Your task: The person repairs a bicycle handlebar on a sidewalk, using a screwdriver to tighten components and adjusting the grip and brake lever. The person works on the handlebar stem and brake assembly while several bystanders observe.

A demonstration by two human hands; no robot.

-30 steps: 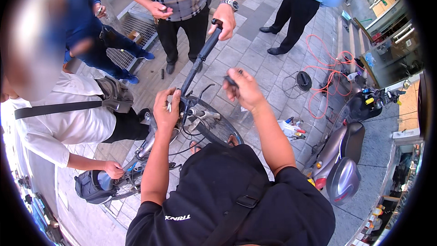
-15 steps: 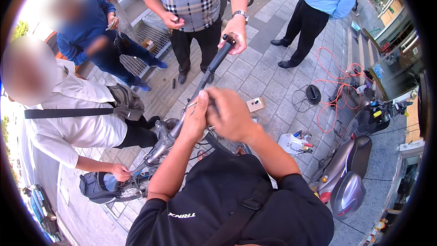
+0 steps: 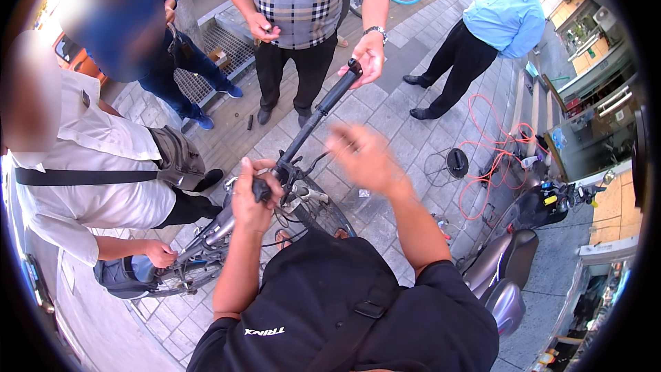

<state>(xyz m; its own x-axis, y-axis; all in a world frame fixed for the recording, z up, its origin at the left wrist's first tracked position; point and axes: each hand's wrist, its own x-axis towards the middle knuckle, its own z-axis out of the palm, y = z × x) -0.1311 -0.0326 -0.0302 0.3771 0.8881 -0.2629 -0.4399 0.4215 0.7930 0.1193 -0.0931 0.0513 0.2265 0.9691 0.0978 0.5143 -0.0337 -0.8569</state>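
Observation:
A bicycle (image 3: pixel 219 229) stands in front of me, its handlebar (image 3: pixel 303 134) reaching away toward a person in a plaid shirt. My left hand (image 3: pixel 253 196) is closed around the black grip (image 3: pixel 261 190) at the near end of the bar, thumb raised. My right hand (image 3: pixel 365 160) is in the air to the right of the bar, apart from it; motion smears its fingers. The plaid-shirted person's hand (image 3: pixel 369 57) is at the far grip (image 3: pixel 342 89). The front wheel (image 3: pixel 322 210) shows below the bar. At the rear, another person's hand (image 3: pixel 160 253) touches the bicycle near a dark bag (image 3: pixel 124 277).
A person in a light blue shirt (image 3: pixel 502 17) stands at far right; one in dark blue (image 3: pixel 131 21) is at far left. An orange hose (image 3: pixel 475 193) lies coiled by a black round object (image 3: pixel 457 163). A parked scooter (image 3: pixel 499 262) is on the right.
My hands, close together over the bar before, have separated: the left came down and nearer to the near grip, the right moved away to the right. The bar's far end shifted slightly right.

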